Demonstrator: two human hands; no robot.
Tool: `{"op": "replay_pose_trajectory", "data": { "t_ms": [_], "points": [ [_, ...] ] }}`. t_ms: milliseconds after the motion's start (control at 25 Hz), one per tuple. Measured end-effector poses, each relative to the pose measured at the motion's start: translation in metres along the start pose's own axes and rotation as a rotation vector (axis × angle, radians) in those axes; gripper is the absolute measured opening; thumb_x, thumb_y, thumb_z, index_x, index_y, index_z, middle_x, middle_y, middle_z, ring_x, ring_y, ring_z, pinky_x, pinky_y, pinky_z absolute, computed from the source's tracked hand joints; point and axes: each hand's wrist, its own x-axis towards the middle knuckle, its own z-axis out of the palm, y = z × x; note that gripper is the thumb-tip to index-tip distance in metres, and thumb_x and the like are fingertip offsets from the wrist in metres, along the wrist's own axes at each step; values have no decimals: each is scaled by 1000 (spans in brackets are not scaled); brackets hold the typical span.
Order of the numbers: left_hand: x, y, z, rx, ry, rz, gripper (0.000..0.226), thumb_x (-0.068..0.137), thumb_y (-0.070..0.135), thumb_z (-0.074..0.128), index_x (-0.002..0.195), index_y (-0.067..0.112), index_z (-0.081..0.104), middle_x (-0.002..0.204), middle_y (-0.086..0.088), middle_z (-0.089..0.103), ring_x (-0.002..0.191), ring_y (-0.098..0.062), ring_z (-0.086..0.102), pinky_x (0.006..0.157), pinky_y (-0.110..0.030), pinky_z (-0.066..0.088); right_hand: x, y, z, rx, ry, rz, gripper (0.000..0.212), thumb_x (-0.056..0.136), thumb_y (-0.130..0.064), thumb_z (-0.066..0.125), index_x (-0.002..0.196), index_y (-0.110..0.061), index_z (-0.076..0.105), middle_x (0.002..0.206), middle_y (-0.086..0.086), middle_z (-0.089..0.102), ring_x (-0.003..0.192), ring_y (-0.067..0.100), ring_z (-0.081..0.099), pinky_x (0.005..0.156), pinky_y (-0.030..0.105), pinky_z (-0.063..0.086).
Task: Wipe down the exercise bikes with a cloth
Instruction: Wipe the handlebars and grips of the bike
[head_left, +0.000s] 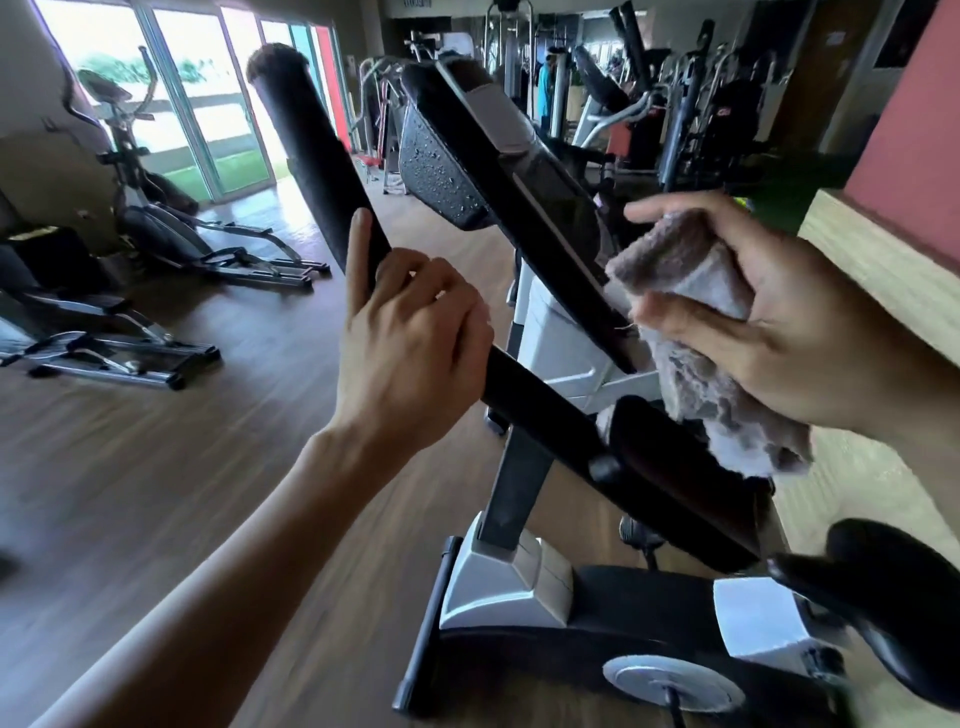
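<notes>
Presently, head view, one entry. Your left hand (410, 332), centre frame: fingers curled round the black handlebar (317, 171) of the exercise bike (524, 587), forefinger laid straight along it. Your right hand (769, 322), right of frame: clamped on the bunched grey cloth (706, 338), which sits beside the lower edge of the console (519, 182). Water droplets show on the console's underside. Step in hand, by judgement: wiping the console. Next move calls for pressing the cloth flat over the wet panel.
</notes>
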Motion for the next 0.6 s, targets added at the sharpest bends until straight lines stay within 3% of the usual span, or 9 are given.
{"op": "replay_pose_trajectory", "data": {
  "t_ms": [120, 160, 200, 320, 440, 600],
  "points": [
    [-2, 14, 6, 7, -8, -98, 29, 95, 27, 53, 83, 15, 76, 87, -2, 66, 94, -32, 58, 124, -57, 10, -22, 10, 15, -11, -304, 36, 62, 90, -51, 58, 148, -34, 41, 107, -29, 67, 99, -13, 62, 93, 12, 49],
    [-3, 18, 7, 12, 1, -127, 27, 94, 27, 55, 84, 16, 77, 89, -2, 67, 95, -31, 58, 124, -57, 11, -28, 15, 31, -67, -310, -19, 64, 95, -58, 51, 152, -33, 37, 104, -37, 63, 98, -19, 57, 92, 9, 45],
    [-3, 22, 8, 18, 14, -148, 26, 94, 27, 56, 85, 16, 77, 91, -2, 68, 96, -31, 58, 124, -56, 12, -32, 19, 45, -99, -277, -91, 65, 98, -62, 45, 154, -30, 35, 113, -37, 60, 105, -18, 54, 99, 11, 42],
    [-6, 29, 8, 28, 32, -164, 27, 95, 26, 55, 86, 16, 78, 93, -4, 68, 99, -31, 59, 124, -55, 13, -44, 32, 52, 27, -269, -146, 65, 101, -56, 39, 157, -24, 30, 145, -18, 51, 137, 7, 47, 115, 39, 39],
    [-4, 33, 7, 23, 35, -179, 27, 95, 22, 53, 86, 16, 78, 94, -4, 68, 100, -31, 59, 124, -54, 13, -79, 53, 36, -3, -217, -216, 68, 104, -44, 40, 162, -19, 16, 155, -31, 35, 152, 7, 24, 124, 27, 20],
    [-4, 34, 7, 62, 20, -185, 35, 95, 22, 46, 88, 17, 80, 99, -5, 69, 103, -32, 60, 123, -56, 14, -56, 49, 45, -100, -229, -179, 74, 100, -59, 27, 163, -23, 10, 169, -16, 5, 150, -10, -5, 115, 4, -1]
  ]
}}
